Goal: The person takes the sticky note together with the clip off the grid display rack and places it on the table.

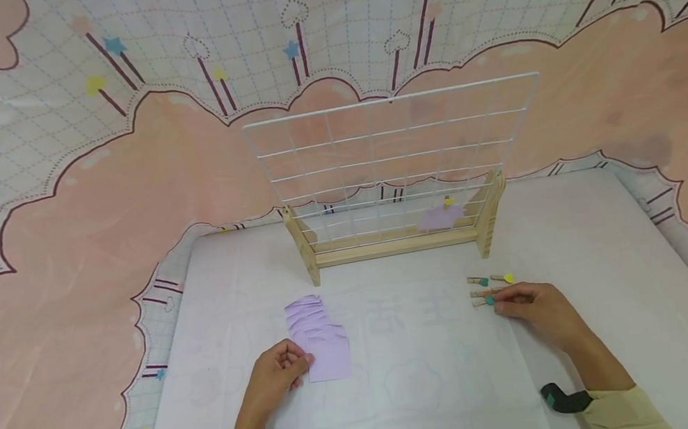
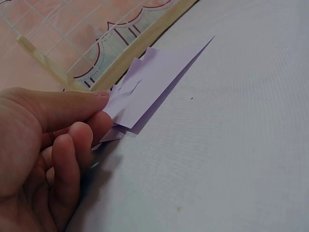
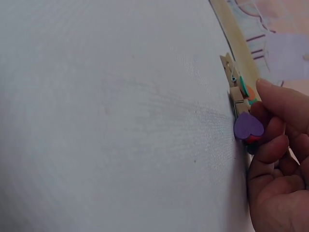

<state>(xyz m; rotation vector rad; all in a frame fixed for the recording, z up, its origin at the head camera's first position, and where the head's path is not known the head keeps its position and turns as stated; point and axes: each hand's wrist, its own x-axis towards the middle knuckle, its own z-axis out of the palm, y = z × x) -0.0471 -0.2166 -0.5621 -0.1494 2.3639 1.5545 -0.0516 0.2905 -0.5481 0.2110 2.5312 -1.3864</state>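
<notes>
While the left hand [image 1: 276, 377] pinches the top purple paper [image 1: 327, 356] off its fanned stack, right-hand fingers [image 3: 270, 104] curl round a heart-topped wooden clip [image 3: 246, 126]; more clips [image 1: 489, 280] lie near

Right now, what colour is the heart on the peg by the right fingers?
Purple; the heart shows best in the right wrist view.

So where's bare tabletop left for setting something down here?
The widest free patch lies between the purple paper stack and the clothespins, in front of the grid stand. Crowded around the left hand and right hand.
</notes>
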